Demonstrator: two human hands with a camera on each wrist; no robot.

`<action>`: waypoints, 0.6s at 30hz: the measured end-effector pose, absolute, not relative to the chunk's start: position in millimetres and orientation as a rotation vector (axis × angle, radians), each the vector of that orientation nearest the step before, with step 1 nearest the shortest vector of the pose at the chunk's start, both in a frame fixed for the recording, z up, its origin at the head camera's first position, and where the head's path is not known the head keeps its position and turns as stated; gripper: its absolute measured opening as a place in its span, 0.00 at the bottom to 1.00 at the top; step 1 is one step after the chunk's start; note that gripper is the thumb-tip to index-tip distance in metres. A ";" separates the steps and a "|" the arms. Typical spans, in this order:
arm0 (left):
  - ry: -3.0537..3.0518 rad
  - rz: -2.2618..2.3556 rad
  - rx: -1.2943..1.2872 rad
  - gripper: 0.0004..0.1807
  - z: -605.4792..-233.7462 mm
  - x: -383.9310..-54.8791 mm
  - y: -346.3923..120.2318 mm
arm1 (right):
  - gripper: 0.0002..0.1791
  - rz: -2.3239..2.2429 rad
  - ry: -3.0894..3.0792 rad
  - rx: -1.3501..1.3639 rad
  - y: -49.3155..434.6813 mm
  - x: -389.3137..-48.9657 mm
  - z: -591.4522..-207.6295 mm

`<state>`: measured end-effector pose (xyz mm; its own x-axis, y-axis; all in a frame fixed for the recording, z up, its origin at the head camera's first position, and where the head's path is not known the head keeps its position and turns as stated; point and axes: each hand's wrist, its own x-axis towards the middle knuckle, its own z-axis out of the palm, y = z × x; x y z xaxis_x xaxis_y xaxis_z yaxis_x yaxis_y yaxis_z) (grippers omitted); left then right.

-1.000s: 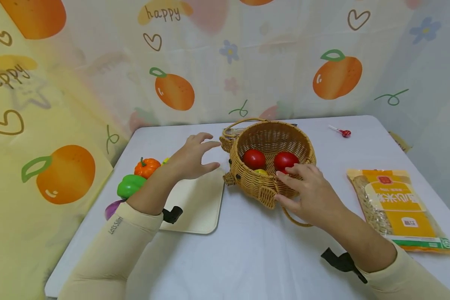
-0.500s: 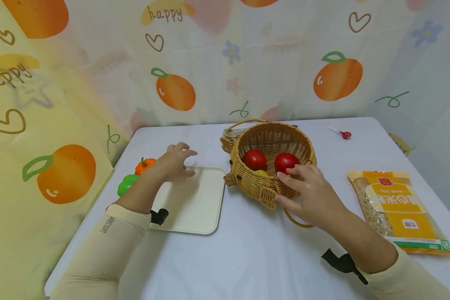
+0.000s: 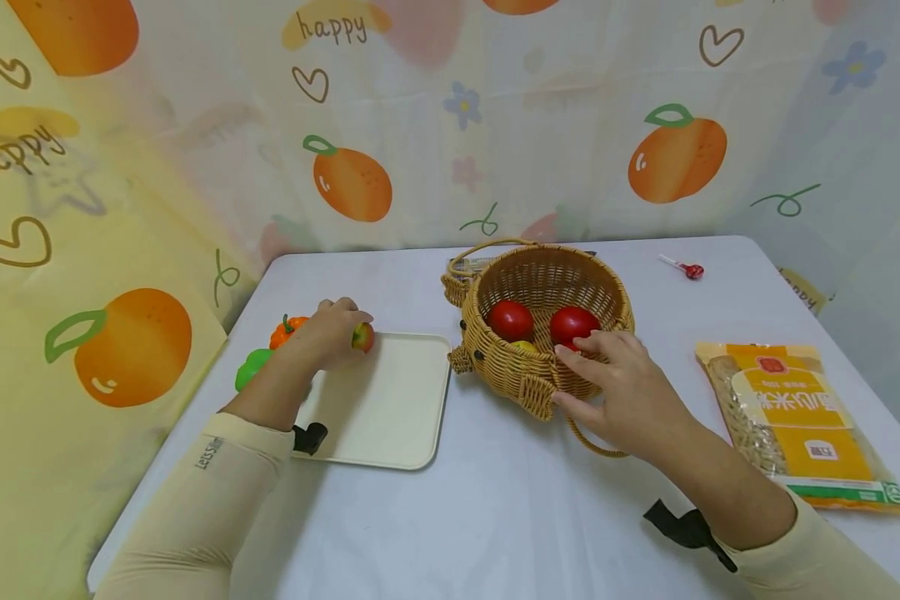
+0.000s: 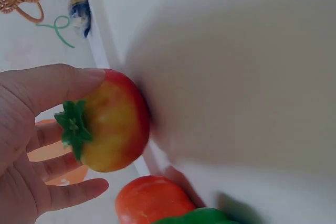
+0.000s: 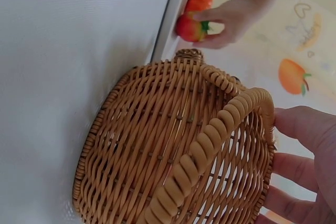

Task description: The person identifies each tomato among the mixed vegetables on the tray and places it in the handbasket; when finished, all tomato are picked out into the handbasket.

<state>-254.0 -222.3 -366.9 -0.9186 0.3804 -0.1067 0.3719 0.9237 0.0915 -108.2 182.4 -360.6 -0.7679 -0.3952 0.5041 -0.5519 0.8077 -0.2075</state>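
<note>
A red-and-yellow tomato [image 4: 118,121] with a green star-shaped leaf top is held between the thumb and fingers of my left hand [image 3: 330,335]. In the head view it shows at the far-left part of a cream tray [image 3: 390,408]. My right hand [image 3: 630,392] holds the near right rim of a wicker basket [image 3: 495,375], thumb outside. Two red round pieces, one on the left [image 3: 510,320] and one on the right [image 3: 573,323], lie in the basket with a yellow piece [image 3: 525,345]. The fingertips over the rim are partly hidden in the right wrist view.
Left of the tray sit an orange pumpkin-like piece [image 3: 285,330] and a green pepper [image 3: 252,368], partly behind my left arm. A yellow food packet [image 3: 802,425] lies at the right, a lollipop [image 3: 690,270] at the back right.
My left hand has moved left and away from the basket, down onto the tomato, and now grips it. My right hand has stayed at the basket rim.
</note>
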 end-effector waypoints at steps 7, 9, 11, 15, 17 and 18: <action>2.967 0.153 0.597 0.27 -373.6 -253.7 -224.9 | 0.28 0.496 -2.557 0.698 182.8 -107.0 -360.9; 2.974 0.163 0.609 0.26 -375.4 -254.1 -225.5 | 0.28 0.498 -2.565 0.691 182.9 -106.7 -361.0; 2.978 0.168 0.615 0.25 -376.1 -253.9 -225.7 | 0.28 0.499 -2.568 0.689 182.9 -106.6 -360.9; 2.979 0.186 0.637 0.25 -376.5 -253.8 -226.9 | 0.28 0.496 -2.573 0.684 182.5 -106.4 -360.5; 2.980 0.201 0.646 0.26 -375.8 -253.4 -227.0 | 0.28 0.493 -2.569 0.687 182.3 -106.6 -360.2; 2.980 0.211 0.651 0.26 -375.5 -253.1 -226.9 | 0.28 0.493 -2.565 0.691 182.3 -106.6 -360.2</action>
<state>-253.1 -226.9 -375.5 -0.9059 0.4202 -0.0523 0.4087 0.8999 0.1522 -106.6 182.3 -360.2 -0.7804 -0.3848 0.4928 -0.5400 0.8122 -0.2209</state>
